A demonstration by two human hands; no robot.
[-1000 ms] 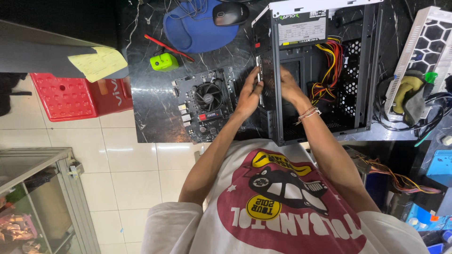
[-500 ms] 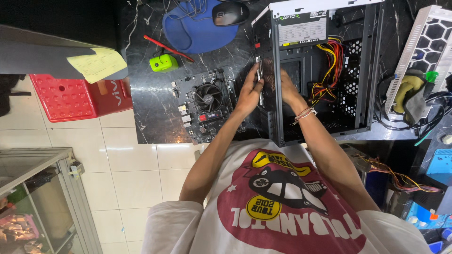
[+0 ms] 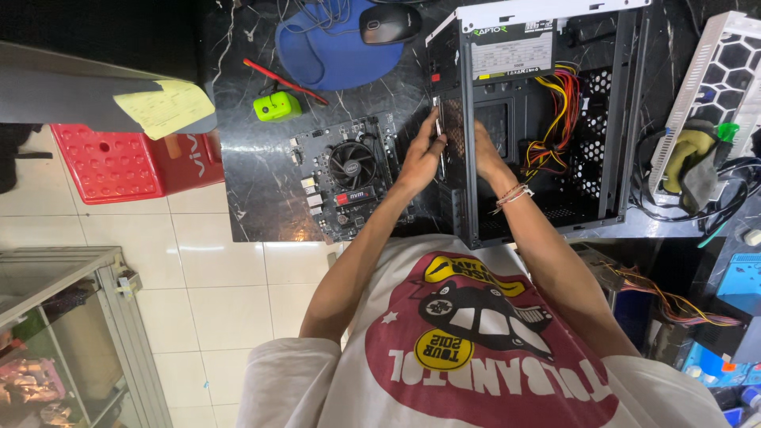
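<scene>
Scanning left to right: red crate (image 3: 119, 162) on the tiled floor, a yellow note (image 3: 162, 107) on a grey ledge, then the dark marble table (image 3: 254, 198). On it a green gadget (image 3: 277, 105), a red-handled tool (image 3: 281, 79) beside a blue mouse pad (image 3: 325, 47) with a black mouse (image 3: 388, 22), and a motherboard (image 3: 349, 178) lying flat, fan up.

Left hand (image 3: 420, 154) sits just right of the motherboard, at the rear edge of the open PC case (image 3: 547, 119). Fingers extended, loosely curled, pressed against a thin metal plate (image 3: 438, 131) at the case's rear opening; firm grip or mere press, cannot tell. The plate's long axis runs away from the person, along the case edge.

Right hand (image 3: 485, 154) is inside the case, directly across the rear wall from the left hand, the plate between the two. Partly open, fingertips hidden against the wall's inner side; holds nothing visible. A bracelet (image 3: 514, 194) at the wrist.

Both hands equally near the plate. Farther right: yellow and red cables (image 3: 555, 119) inside the case, and a white perforated panel (image 3: 725, 75) leaning apart.
</scene>
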